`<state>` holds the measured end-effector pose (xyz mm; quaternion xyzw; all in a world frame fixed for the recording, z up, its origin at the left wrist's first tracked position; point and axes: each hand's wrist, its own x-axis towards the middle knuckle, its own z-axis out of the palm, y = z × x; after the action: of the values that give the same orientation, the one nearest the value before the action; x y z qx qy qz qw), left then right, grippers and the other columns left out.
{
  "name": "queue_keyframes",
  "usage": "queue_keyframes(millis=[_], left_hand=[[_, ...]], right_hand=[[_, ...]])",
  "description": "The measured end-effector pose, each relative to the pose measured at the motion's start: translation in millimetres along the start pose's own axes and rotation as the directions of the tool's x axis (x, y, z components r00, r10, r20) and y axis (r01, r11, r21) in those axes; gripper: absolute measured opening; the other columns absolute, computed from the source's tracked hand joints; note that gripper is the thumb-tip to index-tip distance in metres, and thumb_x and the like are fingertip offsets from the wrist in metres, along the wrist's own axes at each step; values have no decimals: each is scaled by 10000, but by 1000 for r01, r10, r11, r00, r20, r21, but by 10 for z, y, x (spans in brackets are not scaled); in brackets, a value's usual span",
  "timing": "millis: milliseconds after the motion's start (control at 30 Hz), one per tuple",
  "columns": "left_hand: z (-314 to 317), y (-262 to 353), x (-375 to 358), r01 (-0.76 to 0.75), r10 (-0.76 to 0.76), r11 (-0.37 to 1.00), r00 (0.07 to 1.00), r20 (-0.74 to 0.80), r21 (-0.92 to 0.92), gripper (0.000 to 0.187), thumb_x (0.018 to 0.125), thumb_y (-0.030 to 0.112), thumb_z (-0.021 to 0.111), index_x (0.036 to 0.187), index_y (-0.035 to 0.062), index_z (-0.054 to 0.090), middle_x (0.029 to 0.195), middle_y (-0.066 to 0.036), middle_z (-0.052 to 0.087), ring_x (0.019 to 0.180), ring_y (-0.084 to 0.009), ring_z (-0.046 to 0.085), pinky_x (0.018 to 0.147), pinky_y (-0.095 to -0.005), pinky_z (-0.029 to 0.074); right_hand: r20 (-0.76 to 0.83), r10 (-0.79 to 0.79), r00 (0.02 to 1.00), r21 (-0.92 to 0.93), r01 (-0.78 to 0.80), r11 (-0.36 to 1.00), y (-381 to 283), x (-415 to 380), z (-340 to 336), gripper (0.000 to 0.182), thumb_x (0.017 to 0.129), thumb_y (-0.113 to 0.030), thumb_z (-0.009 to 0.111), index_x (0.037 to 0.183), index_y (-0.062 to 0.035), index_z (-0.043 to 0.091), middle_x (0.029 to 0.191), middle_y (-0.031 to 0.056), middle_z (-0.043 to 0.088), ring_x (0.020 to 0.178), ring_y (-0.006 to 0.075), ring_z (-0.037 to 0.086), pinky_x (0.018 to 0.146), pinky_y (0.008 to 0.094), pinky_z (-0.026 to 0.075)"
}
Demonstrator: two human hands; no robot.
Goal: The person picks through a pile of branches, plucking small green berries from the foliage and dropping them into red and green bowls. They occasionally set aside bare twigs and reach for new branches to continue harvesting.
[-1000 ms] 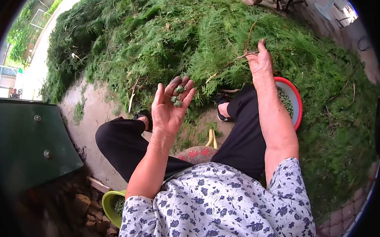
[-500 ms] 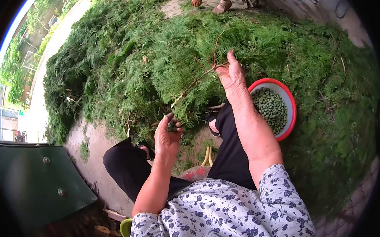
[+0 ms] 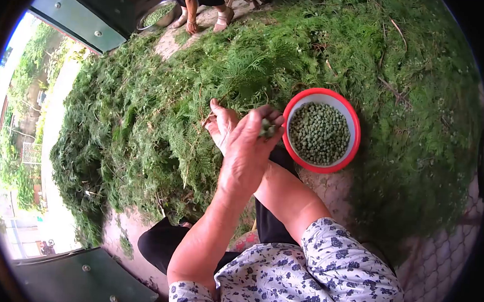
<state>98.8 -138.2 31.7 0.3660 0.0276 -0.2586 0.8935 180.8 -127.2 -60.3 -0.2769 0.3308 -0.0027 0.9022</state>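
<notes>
My left hand [image 3: 246, 146] crosses over my right wrist, fingers curled round small round green cones [image 3: 266, 129] that show between thumb and fingers. It is just left of a red-rimmed bowl [image 3: 351, 154], whose pale inside holds a heap of the same green cones [image 3: 319, 134]. Partly covered by the left hand, my right hand [image 3: 221, 123] reaches out to the left, gripping the thin brown stem of a leafy conifer branch [image 3: 250, 78]. The branch's feathery green sprays spread beyond both hands.
Cut conifer branches [image 3: 129, 124] lie heaped across the ground. At the far side, another person's hand [image 3: 191, 27] hangs near the ground beside a metal basin [image 3: 159, 19] of green pieces. Green panels [image 3: 80, 279] stand at the lower left and upper left.
My left hand has moved up and right, over my right wrist and close to the bowl. My right hand has drawn left, still holding the branch. The view has shifted.
</notes>
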Motion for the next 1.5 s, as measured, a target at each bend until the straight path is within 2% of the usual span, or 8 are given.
queue_keyframes(millis=[433, 800, 967, 1067, 1233, 1300, 1467, 1500], left_hand=[[35, -292, -86, -569, 411, 25, 756, 510, 822, 321, 741, 91, 645, 1043, 22, 558, 978, -156, 571, 868, -302, 580, 737, -343, 476], [-1332, 415, -525, 289, 645, -709, 634, 427, 643, 361, 679, 85, 609, 1033, 68, 544, 1075, -89, 517, 976, -267, 489, 856, -411, 348], [-1667, 538, -527, 217, 698, -566, 640, 322, 795, 302, 692, 29, 566, 993, 55, 554, 884, -143, 586, 779, -283, 587, 617, -352, 472], [-1704, 768, -764, 122, 628, 296, 723, -290, 947, 234, 714, 66, 623, 945, 61, 584, 827, -102, 593, 735, -252, 571, 641, -320, 459], [-1864, 854, -1113, 30, 710, 108, 698, -98, 994, 175, 754, 111, 592, 889, 1, 605, 784, -93, 616, 710, -177, 536, 678, -297, 405], [-2238, 862, -1228, -30, 584, -516, 719, 377, 856, 229, 714, 78, 551, 925, 16, 616, 889, -137, 633, 843, -275, 568, 787, -353, 393], [-2510, 754, -1312, 59, 592, -578, 717, 369, 814, 253, 706, 92, 603, 952, 37, 583, 759, -65, 641, 765, -260, 592, 765, -379, 404], [-2739, 625, -1290, -11, 792, 25, 610, -13, 1000, 225, 725, 103, 630, 931, 34, 569, 771, -66, 630, 754, -221, 588, 716, -357, 425]], right_hand=[[290, 56, 955, 235, -128, 964, -112, 214, 0, 278, 855, -270, 564, 952, -20, 492, 752, 98, 533, 644, 213, 539, 555, 308, 488], [412, 68, 909, 136, -135, 981, -161, 260, -59, 354, 902, -288, 467, 1080, 17, 434, 975, 217, 561, 823, 322, 598, 601, 318, 521], [647, 126, 752, -82, -96, 992, -215, 124, 11, 527, 764, -448, 610, 1029, -2, 517, 1038, 154, 561, 1022, 293, 525, 902, 453, 432], [738, 160, 655, -193, -22, 981, -361, 143, -23, 544, 775, -439, 602, 1070, 8, 511, 1041, 148, 568, 998, 286, 542, 893, 432, 441], [644, -64, 762, -9, 92, 996, -525, 264, -121, 391, 813, -354, 604, 966, 3, 566, 885, 132, 612, 801, 237, 604, 764, 387, 506], [632, -93, 770, 3, 117, 993, -570, 308, -175, 370, 820, -340, 598, 965, -1, 570, 871, 124, 614, 788, 230, 604, 752, 383, 510], [570, -125, 812, 11, 144, 990, -649, 310, -220, 278, 845, -276, 576, 959, -23, 586, 824, 103, 622, 738, 208, 604, 716, 380, 517], [567, -122, 815, 7, 144, 990, -652, 328, -235, 251, 850, -253, 572, 955, -27, 593, 824, 99, 623, 724, 202, 603, 702, 374, 520]])
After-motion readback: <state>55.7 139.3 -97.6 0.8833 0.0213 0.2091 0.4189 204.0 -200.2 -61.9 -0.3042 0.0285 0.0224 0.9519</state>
